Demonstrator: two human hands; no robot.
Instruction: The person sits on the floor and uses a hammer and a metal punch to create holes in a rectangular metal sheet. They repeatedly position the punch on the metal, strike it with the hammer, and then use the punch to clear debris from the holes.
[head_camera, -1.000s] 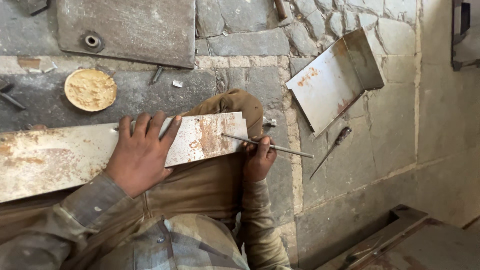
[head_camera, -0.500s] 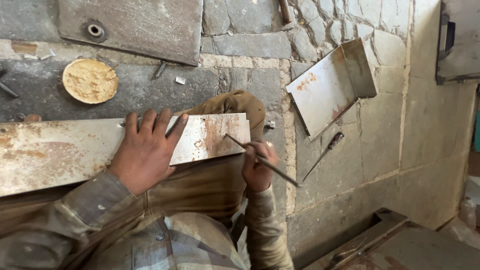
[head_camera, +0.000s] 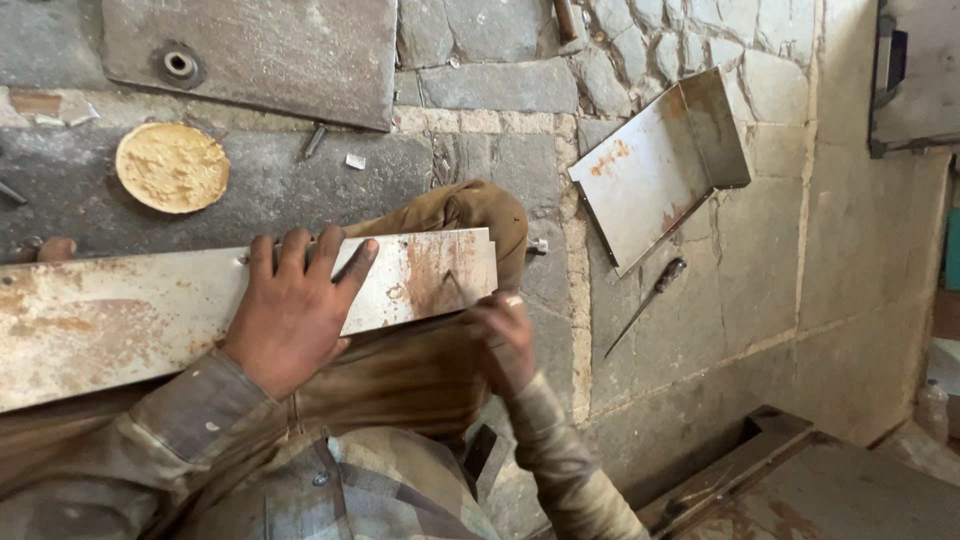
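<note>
Rusty sheet metal strip (head_camera: 200, 310) lies across my knee, left hand (head_camera: 290, 315) spread flat pressing it, right hand (head_camera: 500, 345) closed at its right end, contents unclear; I judge the strip could slide if that pressure eases.

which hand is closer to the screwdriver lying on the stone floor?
Right. The right hand sits at the end of the rusty metal sheet, a short gap left of the screwdriver. The left hand lies flat on the sheet, farther left.
</note>
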